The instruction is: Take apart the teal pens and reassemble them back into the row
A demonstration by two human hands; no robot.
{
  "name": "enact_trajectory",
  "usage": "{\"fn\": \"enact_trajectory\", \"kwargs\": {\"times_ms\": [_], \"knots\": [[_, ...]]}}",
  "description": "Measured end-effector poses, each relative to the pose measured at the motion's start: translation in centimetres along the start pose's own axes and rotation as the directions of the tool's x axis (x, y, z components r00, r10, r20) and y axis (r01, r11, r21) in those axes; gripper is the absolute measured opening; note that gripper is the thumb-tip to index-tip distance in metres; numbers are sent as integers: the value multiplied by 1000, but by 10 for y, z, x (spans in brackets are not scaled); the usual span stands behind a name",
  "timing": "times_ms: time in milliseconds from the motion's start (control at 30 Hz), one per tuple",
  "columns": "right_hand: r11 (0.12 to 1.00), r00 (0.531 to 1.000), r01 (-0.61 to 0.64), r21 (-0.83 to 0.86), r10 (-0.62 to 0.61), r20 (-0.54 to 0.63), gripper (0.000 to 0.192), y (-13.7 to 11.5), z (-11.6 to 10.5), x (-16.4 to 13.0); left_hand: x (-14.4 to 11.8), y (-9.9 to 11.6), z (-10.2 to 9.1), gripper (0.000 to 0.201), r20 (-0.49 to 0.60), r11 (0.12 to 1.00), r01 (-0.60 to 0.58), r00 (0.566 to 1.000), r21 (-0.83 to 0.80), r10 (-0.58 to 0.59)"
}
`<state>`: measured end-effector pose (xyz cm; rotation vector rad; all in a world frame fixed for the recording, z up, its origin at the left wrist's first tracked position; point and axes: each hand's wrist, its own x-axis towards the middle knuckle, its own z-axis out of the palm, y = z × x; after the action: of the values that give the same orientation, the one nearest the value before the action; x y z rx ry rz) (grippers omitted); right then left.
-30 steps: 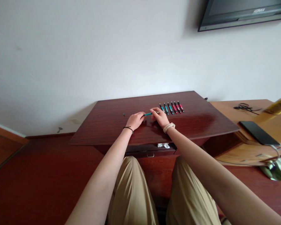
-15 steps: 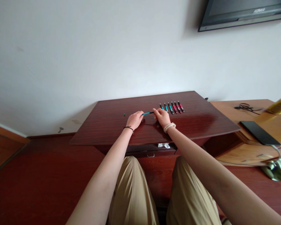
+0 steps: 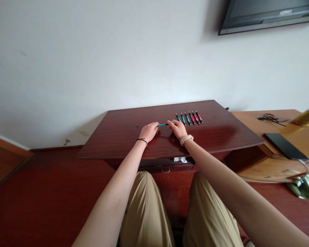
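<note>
My left hand (image 3: pixel 149 131) and my right hand (image 3: pixel 178 129) both hold one teal pen (image 3: pixel 163 125), level, just above the dark wooden table (image 3: pixel 123 137). The left fingers pinch its left end, the right fingers its right end. A black band is on my left wrist, a pale watch on my right. Just right of my right hand lies a row of several teal and red pens (image 3: pixel 189 118), side by side. A tiny dark part (image 3: pixel 136 126) lies alone to the left of my left hand.
A slightly open drawer (image 3: pixel 167 164) with white paper shows under the table's front edge. On the lighter desk (image 3: pixel 278 164) to the right lie a black phone (image 3: pixel 284 145), a dark cable (image 3: pixel 270 118) and a yellow bottle (image 3: pixel 307 116). A screen (image 3: pixel 267 13) hangs top right.
My right hand slid slightly right along the teal pen and the pen levelled out. The left hand and the row of pens stayed put.
</note>
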<state>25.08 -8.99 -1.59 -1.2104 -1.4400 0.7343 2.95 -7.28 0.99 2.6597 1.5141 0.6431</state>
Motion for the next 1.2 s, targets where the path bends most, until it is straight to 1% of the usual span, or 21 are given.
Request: {"fn": "enact_trajectory", "kwargs": {"times_ms": [133,233,333,467,533,600,700,767,833,933,1033,1200], "knots": [[994,1000,7,-107,-6,7,68,-2,0,-1,0,2,-1,28,22,1000,3,1000,13,-3],[996,1000,-4,-95,5,10,72,-3,0,-2,0,2,-2,28,22,1000,13,1000,13,-13],[1000,1000,6,-16,-6,-8,65,-4,1,-2,0,3,-2,28,9,999,31,999,9,-31],[985,999,21,172,-13,-50,44,-4,2,0,0,1,-1,27,-22,999,32,999,18,-31],[967,999,38,251,-27,-46,41,-4,2,0,0,0,-1,26,-30,999,22,999,26,-21],[960,999,44,277,-37,-31,41,-3,2,1,0,0,0,25,-32,999,23,999,31,-22],[976,1000,13,219,-7,-30,46,-1,1,1,0,-1,1,26,-27,999,28,999,25,-27],[993,999,0,114,6,-53,52,0,0,1,0,-1,1,26,-20,1000,26,999,17,-26],[1000,997,9,-18,-10,-71,59,1,0,1,0,-1,0,27,-11,1000,18,1000,14,-18],[988,998,23,-153,-32,-58,66,2,0,1,0,0,0,27,-2,1000,10,1000,17,-10],[982,999,15,-187,-23,-41,70,2,0,1,0,-1,1,27,-1,1000,0,1000,19,0],[982,998,5,-188,-16,-57,75,0,0,0,0,0,0,28,1,1000,0,1000,17,0]]}}
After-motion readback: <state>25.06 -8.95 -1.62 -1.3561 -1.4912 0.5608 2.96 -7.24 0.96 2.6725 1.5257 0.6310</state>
